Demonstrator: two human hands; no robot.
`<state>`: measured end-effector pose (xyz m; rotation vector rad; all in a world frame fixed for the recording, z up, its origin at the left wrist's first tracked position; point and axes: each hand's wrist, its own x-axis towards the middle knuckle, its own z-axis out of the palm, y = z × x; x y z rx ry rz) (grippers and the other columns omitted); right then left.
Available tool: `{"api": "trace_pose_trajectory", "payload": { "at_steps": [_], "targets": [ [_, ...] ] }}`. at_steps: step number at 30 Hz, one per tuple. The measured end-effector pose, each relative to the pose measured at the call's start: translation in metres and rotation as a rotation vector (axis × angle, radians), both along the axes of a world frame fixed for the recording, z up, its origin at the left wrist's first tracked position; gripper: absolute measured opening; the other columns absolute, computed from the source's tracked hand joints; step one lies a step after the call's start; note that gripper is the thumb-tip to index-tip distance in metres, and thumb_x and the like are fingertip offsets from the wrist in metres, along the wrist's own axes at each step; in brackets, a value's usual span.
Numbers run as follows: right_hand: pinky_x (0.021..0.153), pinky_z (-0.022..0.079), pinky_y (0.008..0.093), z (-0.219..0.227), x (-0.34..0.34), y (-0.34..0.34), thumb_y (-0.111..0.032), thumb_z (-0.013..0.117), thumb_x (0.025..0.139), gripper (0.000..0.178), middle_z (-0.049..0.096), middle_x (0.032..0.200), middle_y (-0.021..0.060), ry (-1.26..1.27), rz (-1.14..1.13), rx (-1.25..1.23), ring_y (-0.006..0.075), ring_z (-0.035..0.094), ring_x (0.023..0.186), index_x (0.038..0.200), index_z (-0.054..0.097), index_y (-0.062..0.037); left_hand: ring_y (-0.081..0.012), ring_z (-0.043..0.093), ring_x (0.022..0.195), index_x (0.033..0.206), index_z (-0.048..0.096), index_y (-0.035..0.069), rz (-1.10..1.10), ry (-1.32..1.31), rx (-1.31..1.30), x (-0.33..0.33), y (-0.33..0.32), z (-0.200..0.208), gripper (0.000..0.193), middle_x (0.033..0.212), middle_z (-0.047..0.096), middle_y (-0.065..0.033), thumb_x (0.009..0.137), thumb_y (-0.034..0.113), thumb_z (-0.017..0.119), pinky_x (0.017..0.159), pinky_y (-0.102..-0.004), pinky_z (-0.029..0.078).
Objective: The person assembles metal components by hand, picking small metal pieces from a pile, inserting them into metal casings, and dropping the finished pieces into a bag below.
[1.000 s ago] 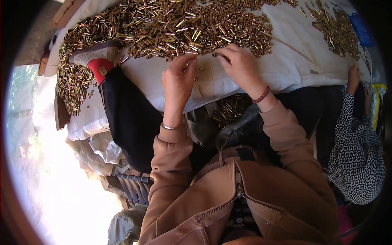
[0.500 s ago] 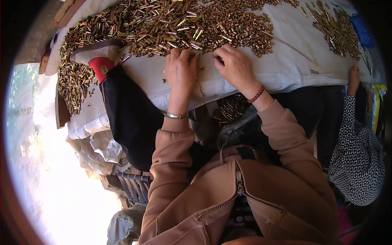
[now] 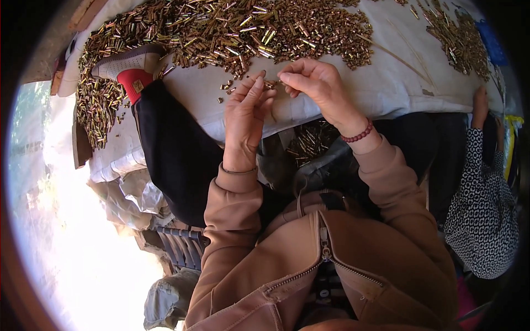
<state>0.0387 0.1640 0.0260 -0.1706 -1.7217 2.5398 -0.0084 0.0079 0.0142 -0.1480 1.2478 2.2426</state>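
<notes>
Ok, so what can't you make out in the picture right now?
Head view: what, if anything, the left hand and right hand hold; too small, partly covered by fingers.
Head view: the far side of the pile, cut off by the top edge.
Head view: the blue thing's full shape, cut off by the dark rim.
Head view: details in the bright area, lost in glare.

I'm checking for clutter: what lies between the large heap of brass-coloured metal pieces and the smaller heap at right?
In the head view, thin tan sticks and a few loose metal pieces lie on white cloth.
</notes>
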Motion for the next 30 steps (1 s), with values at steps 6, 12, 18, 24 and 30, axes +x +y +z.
{"api": "trace_pose_trajectory", "payload": {
  "at_steps": [6,12,18,24,30],
  "targets": [
    [0.062,0.042,0.0204,0.005,0.002,-0.002,-0.016,0.061,0.08,0.018,0.057,0.072,0.0021,0.01,0.044,0.013,0.0081,0.051,0.065,0.086,0.06,0.0006,-0.0106,0.062,0.075,0.1,0.057,0.004,-0.002,-0.067,0.071,0.004,-0.001,0.0,0.017,0.083,0.062,-0.0021,0.085,0.014,0.057,0.061,-0.0174,0.049],
    [0.061,0.042,0.0205,-0.003,0.0,0.0,-0.017,0.062,0.08,0.018,0.057,0.071,0.0019,0.002,0.023,-0.005,0.0079,0.051,0.063,0.086,0.06,-0.0004,-0.0132,0.064,0.075,0.097,0.058,0.001,-0.062,0.042,-0.023,0.005,-0.001,0.003,0.016,0.085,0.065,-0.0084,0.085,0.012,0.056,0.063,-0.0189,0.049],
    [0.061,0.043,0.0199,-0.005,-0.002,0.005,-0.017,0.062,0.08,0.015,0.057,0.071,0.0004,-0.05,0.025,-0.051,0.0072,0.052,0.062,0.084,0.06,-0.003,-0.0153,0.064,0.076,0.1,0.059,-0.002,-0.142,0.222,-0.147,0.006,0.0,0.012,0.02,0.087,0.065,-0.0133,0.084,0.01,0.057,0.063,-0.0201,0.05],
    [0.064,0.044,0.0199,-0.006,0.001,0.005,-0.017,0.061,0.081,0.016,0.058,0.077,-0.0003,-0.07,0.104,-0.092,0.0067,0.052,0.065,0.089,0.061,-0.0037,-0.0161,0.064,0.078,0.103,0.058,-0.003,-0.177,0.179,-0.046,0.006,-0.005,0.006,0.021,0.089,0.065,-0.0135,0.084,0.008,0.056,0.064,-0.0206,0.051],
    [0.071,0.047,0.0224,-0.026,0.006,-0.001,-0.016,0.057,0.085,0.018,0.059,0.085,0.0011,-0.138,0.213,-0.493,0.0092,0.056,0.077,0.097,0.061,-0.0042,-0.0159,0.064,0.079,0.105,0.057,-0.003,-0.23,0.127,0.066,0.009,-0.007,-0.002,0.022,0.09,0.064,-0.0133,0.085,0.006,0.054,0.065,-0.0198,0.052]
  ]
}}
